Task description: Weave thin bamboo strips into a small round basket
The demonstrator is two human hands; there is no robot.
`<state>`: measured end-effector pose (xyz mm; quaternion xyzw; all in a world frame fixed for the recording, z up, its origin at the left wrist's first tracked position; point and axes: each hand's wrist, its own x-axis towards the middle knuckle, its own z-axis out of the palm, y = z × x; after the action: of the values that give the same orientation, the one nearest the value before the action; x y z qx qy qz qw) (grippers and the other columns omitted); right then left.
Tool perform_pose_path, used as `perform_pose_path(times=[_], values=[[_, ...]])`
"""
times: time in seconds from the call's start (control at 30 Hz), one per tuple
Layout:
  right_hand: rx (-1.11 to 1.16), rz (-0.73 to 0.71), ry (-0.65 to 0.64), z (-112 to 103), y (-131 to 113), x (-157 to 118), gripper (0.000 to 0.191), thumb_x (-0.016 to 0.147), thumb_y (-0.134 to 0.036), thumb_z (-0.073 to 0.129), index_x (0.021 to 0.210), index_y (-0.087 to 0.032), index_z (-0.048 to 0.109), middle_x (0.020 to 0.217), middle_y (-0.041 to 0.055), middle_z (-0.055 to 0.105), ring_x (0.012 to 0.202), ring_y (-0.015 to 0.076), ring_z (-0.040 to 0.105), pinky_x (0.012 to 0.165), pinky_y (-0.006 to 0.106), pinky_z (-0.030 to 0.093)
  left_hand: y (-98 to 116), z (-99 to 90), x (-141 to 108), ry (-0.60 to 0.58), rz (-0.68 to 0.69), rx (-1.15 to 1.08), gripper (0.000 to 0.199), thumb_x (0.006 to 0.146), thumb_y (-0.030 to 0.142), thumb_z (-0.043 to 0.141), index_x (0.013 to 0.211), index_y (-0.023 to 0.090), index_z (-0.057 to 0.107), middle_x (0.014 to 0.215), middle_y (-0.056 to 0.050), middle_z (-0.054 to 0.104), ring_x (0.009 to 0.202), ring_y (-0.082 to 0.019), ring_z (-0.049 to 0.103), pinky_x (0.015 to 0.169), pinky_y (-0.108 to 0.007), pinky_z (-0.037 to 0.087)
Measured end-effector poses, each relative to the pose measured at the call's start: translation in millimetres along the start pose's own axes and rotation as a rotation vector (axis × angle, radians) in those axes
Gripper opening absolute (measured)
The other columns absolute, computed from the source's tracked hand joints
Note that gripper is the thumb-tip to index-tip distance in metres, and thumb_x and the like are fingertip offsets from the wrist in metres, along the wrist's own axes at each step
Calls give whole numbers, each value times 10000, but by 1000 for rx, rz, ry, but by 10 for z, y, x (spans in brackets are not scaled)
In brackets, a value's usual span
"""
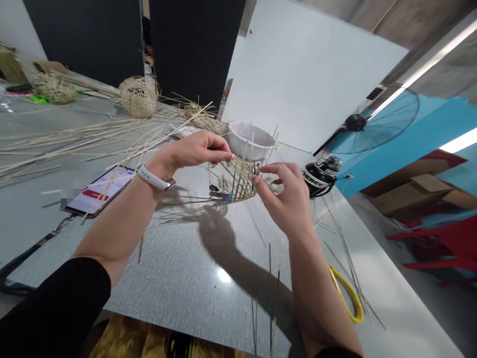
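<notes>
The grey brushed-metal table carries a white bowl at twelve o'clock and a round woven basket at eleven. Loose cane strips spread across ten o'clock, a smartphone lies screen up at nine, and yellow-handled scissors lie at four.

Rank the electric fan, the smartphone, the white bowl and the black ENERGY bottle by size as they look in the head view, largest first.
1. Electric fan
2. Smartphone
3. White bowl and black ENERGY bottle: these look about alike, so I won't rank them.
</notes>
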<state>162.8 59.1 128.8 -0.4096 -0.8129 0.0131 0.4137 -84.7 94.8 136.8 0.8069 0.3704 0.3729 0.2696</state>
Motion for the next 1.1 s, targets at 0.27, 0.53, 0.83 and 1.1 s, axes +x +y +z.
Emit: perform_pose_path(times=[0.27, 0.53, 0.83, 1.1], values=[[124, 99, 153, -61, 93, -84, 434, 853, -434, 659, 1215, -216, 561, 1261, 122, 614, 1184, 266, 574, 1016, 478, 460, -61, -95, -83, 94, 5, -1, 394, 929, 544, 534, 912, 190, 707, 749, -69, 636, 708, -159, 593, 612, -319, 448], [639, 343, -116, -284, 268, -27, 439, 858, -535, 618, 1162, -218, 628, 1177, 114, 701, 1147, 257, 641, 997, 453, 486, -31, -2, -1, -26, 15, -211, 395, 897, 565, 571, 866, 181, 659, 668, -31, 593, 528, -88, 472, 458, -241, 329], [-73, 2, 370, -442, 213, -29, 254, 863, -433, 654, 1014, -235, 704, 1257, 129, 616, 1242, 320, 528, 1056, 557, 387, 217, -221, 406, -309, 60, -112, 345, 805, 500, 692, 771, 156, 700, 702, -48, 656, 576, -116, 552, 590, -287, 483], [-281, -310, -146, -819, -202, 328, 165, 910, -304, 579, 980, -297, 728, 1201, 60, 682, 1317, 318, 488, 1147, 605, 228, 734, -181, 627, -535, 178, 146, 212, 787, 400, 704, 731, 204, 763, 618, -30, 674, 581, -143, 589, 637, -305, 483]])
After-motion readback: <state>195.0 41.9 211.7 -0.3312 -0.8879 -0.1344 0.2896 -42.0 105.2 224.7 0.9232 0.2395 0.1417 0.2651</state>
